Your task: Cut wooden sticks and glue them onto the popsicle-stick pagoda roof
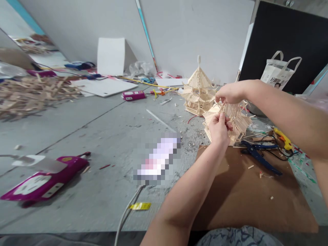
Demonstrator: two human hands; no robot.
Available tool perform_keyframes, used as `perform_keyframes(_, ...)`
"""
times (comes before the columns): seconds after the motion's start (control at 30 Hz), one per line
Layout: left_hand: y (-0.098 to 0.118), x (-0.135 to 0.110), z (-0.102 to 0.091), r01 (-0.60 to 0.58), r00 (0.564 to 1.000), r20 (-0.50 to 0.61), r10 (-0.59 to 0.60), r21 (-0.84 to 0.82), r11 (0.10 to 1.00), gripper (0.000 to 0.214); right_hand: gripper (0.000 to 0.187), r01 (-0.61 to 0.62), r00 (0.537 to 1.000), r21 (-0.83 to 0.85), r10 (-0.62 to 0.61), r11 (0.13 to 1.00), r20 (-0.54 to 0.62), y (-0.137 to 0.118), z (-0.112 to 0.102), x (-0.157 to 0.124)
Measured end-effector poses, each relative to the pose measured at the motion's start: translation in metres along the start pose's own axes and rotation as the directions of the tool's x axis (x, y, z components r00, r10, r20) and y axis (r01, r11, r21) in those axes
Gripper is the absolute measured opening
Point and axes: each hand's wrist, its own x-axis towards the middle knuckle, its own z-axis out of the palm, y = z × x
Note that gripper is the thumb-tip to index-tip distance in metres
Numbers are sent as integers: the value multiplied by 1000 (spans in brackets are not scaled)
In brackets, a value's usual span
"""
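Two tiered pagoda models built from thin wooden sticks stand side by side at the right of the table. The nearer pagoda model (242, 121) has both my hands at its upper part and is partly hidden by them. My left hand (219, 128) is closed, fingertips pinched at the front of its roof. Reaching over from the right, my right hand (229, 93) bends its fingers down at the top, also closed. What either hand pinches is too small to make out. The farther pagoda model (199, 90), with a pointed roof and a finial, stands just behind to the left.
Brown board (246, 194) lies in front, with blue-handled pliers (261, 159) and a yellow glue gun (283, 139) to the right. A blurred-out phone (157, 159) on a cable and a magenta power strip (46, 177) lie left. Wooden sticks (33, 94) are heaped far left.
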Motion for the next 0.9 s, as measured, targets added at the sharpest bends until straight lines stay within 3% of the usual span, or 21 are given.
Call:
perform_keyframes(0.1, 0, 0, 0, 2, 1000, 3, -2, 2, 1000, 19, 26, -23, 1000, 43, 22, 999, 21, -4, -2, 0)
perform_keyframes(0.33, 1, 0, 1, 16, 1000, -23, -17, -26, 1000, 18, 33, -5, 996, -111, 14, 994, 85, -8, -5, -2)
perform_keyframes(0.57, 1, 0, 0, 34, 999, -24, -36, -55, 998, 17, 32, 60, 996, -139, -50, 988, 71, 0, 1, 2)
perform_keyframes(0.9, 4, -1, 2, 56, 997, -49, -59, -46, 997, 14, 23, 27, 999, -40, -25, 999, 34, 4, 5, 5)
